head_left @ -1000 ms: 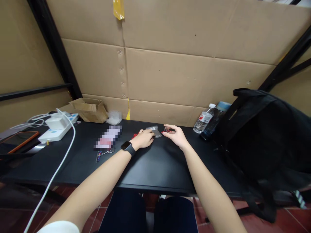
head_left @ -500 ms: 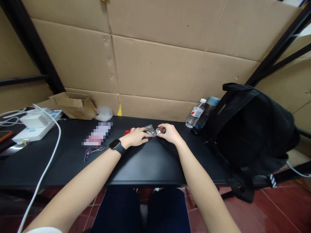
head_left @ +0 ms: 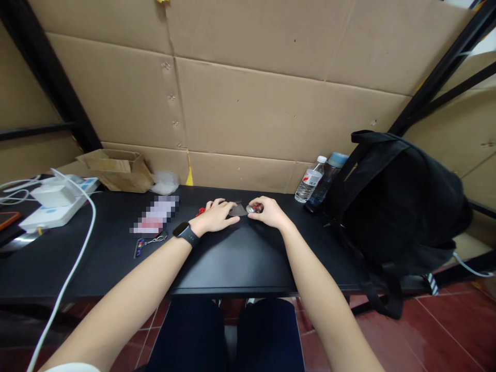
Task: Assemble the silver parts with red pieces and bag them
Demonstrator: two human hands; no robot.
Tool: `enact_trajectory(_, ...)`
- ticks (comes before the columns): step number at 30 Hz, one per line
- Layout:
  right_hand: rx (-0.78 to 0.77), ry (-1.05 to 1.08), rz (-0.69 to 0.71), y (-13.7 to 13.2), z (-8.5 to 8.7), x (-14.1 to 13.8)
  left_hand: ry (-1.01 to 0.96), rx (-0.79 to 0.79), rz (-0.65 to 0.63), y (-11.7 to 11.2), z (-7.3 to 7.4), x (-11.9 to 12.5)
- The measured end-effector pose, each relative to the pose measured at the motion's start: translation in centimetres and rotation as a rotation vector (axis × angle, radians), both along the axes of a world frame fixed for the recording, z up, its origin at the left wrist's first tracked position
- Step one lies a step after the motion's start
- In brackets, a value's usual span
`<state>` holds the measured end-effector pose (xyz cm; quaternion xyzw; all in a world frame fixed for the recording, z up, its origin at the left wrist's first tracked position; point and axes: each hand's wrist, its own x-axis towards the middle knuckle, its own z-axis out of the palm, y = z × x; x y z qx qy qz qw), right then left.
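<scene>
My left hand lies palm down on the black table with thumb and fingers spread. Its fingertips rest on a small clear plastic bag pressed against the tabletop. Beside and partly under this hand a bit of red cord or beads shows. My right hand is closed round a small rounded object with a silvery face and reddish-brown parts; the palm and fingers hide much of it. This object is close to the bag's right edge.
On the left are a blurred-out flat item, a keychain, a paper bag, crumpled plastic and a white power strip with cables. Two bottles and a black backpack stand right. Cardboard walls the back.
The left fingers now cover more of the plastic bag, which looks flatter. My right hand keeps hold of the rounded object in nearly the same spot. The whole view has shifted slightly.
</scene>
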<state>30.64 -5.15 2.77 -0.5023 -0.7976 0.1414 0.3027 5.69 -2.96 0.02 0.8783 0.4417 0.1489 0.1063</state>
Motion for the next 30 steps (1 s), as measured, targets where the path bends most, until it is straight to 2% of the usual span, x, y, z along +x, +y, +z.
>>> enact_trajectory(8, 0.024, 0.038, -0.021, 0.2, 0.3, 1.4, -0.052, -0.059, 0.007, -0.8, 1.0, 0.7)
enact_trajectory(11, 0.026, 0.042, -0.039, 0.3, 0.5, 1.8, -0.020, -0.067, -0.031, -0.8, 1.0, 0.9)
enact_trajectory(19, -0.001, 0.010, 0.023, -0.1, 0.6, 1.5, 0.125, 0.096, -0.194, -0.3, -0.3, 0.5)
enact_trajectory(27, -0.022, -0.018, 0.029, 0.2, 0.4, 1.9, 0.186, 0.330, -0.195, -1.8, 0.9, 0.9)
enact_trajectory(30, -0.032, -0.023, 0.046, 0.0, 0.5, 1.8, 0.217, 0.325, -0.193, -1.9, 1.1, 0.9)
